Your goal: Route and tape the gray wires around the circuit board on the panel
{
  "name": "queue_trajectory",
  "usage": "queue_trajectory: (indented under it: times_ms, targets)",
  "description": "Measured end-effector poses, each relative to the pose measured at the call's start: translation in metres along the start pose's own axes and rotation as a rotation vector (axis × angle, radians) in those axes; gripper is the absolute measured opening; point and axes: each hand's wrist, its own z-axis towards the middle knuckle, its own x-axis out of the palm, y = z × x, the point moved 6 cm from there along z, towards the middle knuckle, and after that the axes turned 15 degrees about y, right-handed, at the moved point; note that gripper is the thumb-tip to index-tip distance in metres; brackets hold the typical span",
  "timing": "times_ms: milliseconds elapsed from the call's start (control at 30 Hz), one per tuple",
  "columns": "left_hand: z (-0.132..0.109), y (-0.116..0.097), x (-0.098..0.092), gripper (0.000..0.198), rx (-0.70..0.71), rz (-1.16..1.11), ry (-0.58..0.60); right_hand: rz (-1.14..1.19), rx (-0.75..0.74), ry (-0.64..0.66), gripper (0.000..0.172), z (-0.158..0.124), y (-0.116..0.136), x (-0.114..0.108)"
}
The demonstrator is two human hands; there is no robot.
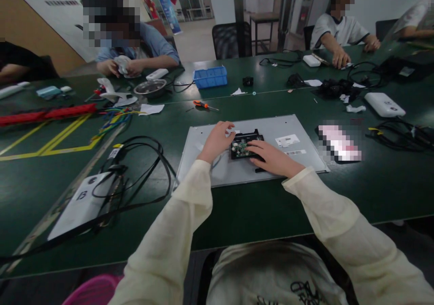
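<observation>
A grey-white flat panel [196, 160] lies on the green table in front of me. On its middle sits a black plastic housing [252, 136] with a green circuit board [240, 150] inside. My left hand [217, 141] is at the housing's upper left corner, its fingers bent and the thumb apart from them. Over the right side of the board reaches my right hand [274, 158], fingers stretched out and touching the housing. Below that hand, a small black strip [260, 170] shows on the panel. A thin grey cable [219, 157] runs from the housing's left side.
An orange-handled screwdriver [202, 104] lies beyond the panel. To the right is a phone [339, 143]; to the left, a white box [83, 201] with black cables. A blue basket [210, 77] and metal bowl [150, 88] stand farther back. Other people sit across the table.
</observation>
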Motion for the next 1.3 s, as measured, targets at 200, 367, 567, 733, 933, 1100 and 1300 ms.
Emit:
queue_trajectory:
  times_ms: [200, 367, 567, 733, 933, 1100, 1300]
  targets:
    - [0.056, 0.032, 0.023, 0.028, -0.310, 0.002, 0.169, 0.007, -0.006, -0.028, 0.041, 0.002, -0.001, 0.001]
    - [0.066, 0.035, 0.027, 0.022, -0.302, -0.040, 0.194, 0.010, -0.007, -0.040, 0.042, 0.004, -0.001, 0.002]
    - [0.070, 0.037, 0.029, 0.007, -0.255, -0.060, 0.220, 0.016, 0.012, -0.037, 0.042, 0.003, 0.002, 0.000]
    - [0.073, 0.038, 0.031, 0.019, -0.255, -0.041, 0.188, -0.011, 0.025, -0.036, 0.041, 0.003, 0.005, -0.001]
    - [0.074, 0.033, 0.031, 0.029, -0.257, 0.003, 0.183, -0.017, 0.035, -0.034, 0.041, 0.004, 0.004, 0.001]
    - [0.078, 0.029, 0.035, 0.012, -0.263, 0.039, 0.193, -0.016, 0.035, -0.032, 0.040, 0.004, 0.005, 0.001]
    - [0.079, 0.028, 0.036, 0.013, -0.226, 0.035, 0.134, -0.021, 0.030, -0.043, 0.039, 0.006, 0.005, 0.001]
